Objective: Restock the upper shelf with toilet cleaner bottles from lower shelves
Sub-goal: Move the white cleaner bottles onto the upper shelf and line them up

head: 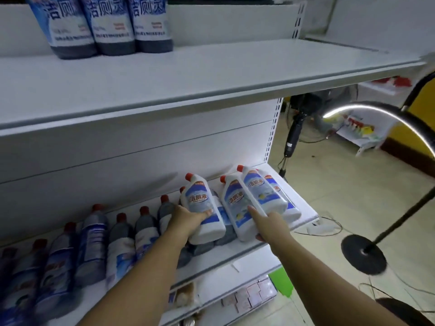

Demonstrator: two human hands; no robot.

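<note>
My left hand (pixel 188 218) grips a white toilet cleaner bottle (pixel 200 203) with a red cap and blue label, at the lower shelf (pixel 303 203). Just to its right, my right hand (pixel 268 223) holds a second white bottle (pixel 237 208) from below. Two more white bottles (pixel 261 189) stand close behind it at the shelf's right end. The upper shelf (pixel 211 74) is mostly bare, with three dark blue-labelled bottles (pixel 108 24) standing at its back left.
A row of several dark bottles with red caps (pixel 94 241) fills the lower shelf to the left. Right of the shelving stand a floor fan (pixel 303 114) and a lamp with a curved arm and round black base (pixel 363 254). Cables lie on the tiled floor.
</note>
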